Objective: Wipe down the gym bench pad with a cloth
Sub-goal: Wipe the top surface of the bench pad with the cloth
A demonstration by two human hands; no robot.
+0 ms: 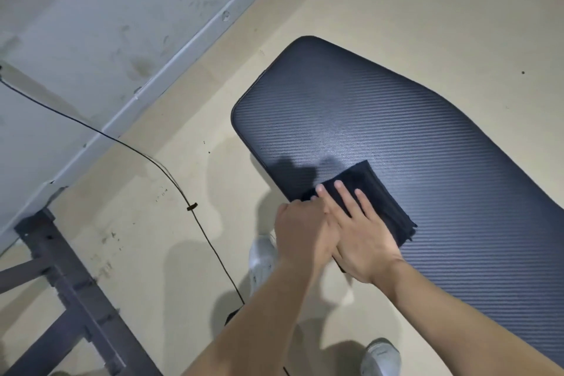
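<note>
The gym bench pad [396, 137] is dark, ribbed and runs from the upper middle to the lower right. A folded black cloth [378, 195] lies on its near left edge. My right hand [363, 232] rests flat on the cloth with fingers spread. My left hand [302, 232] is beside it at the pad's edge, fingers curled over the cloth's left end; how firmly it grips is hard to see.
A black cable [171, 180] trails across the beige floor left of the bench. A dark metal frame [67, 290] stands at the lower left below a pale wall [76, 40]. My white shoes [262, 256] are beside the bench.
</note>
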